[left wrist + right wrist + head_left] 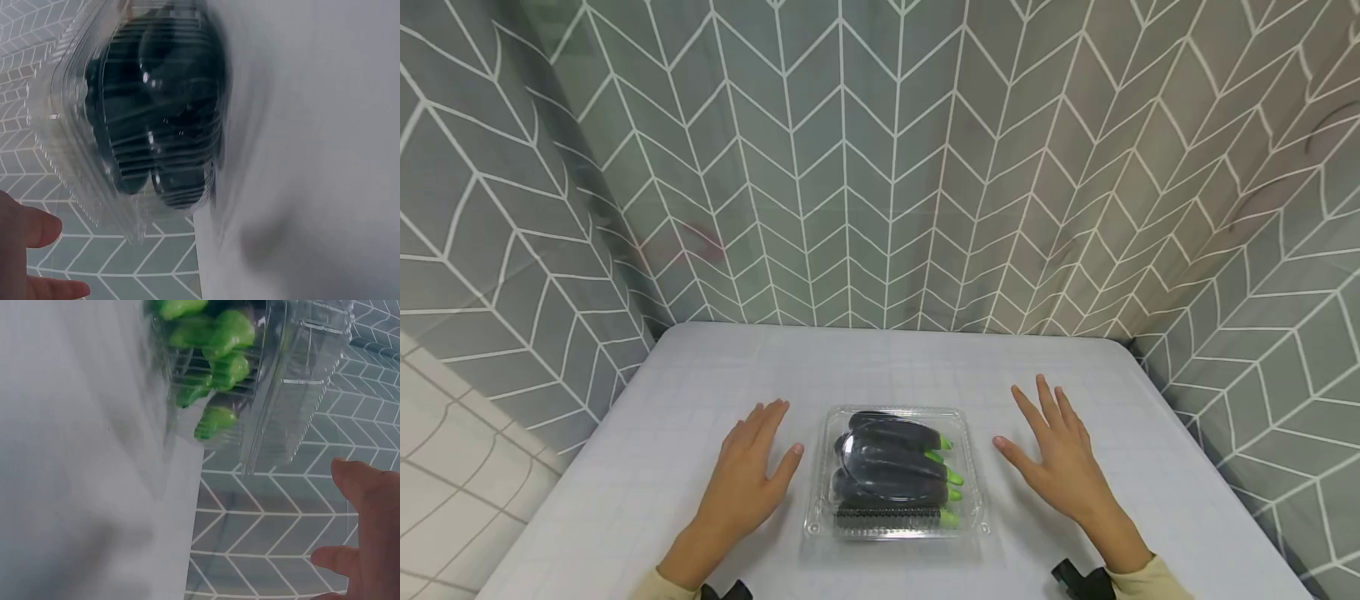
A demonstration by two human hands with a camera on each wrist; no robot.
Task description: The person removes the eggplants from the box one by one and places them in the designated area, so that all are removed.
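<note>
Currently, a clear box point(895, 534) of dark aubergines point(895, 458) lies midway between the worktop point(887, 362)'s left and right edges. Left hand point(741, 479) and right hand point(1063, 458) flank it, apart; each grip is spread, holding nothing. Judged risk: smooth, thin plastic could slip or buckle under uneven squeezing. Lid point(972, 483) bars direct access to aubergines; patterned curtain point(865, 208) rises beyond the far edge.
</note>
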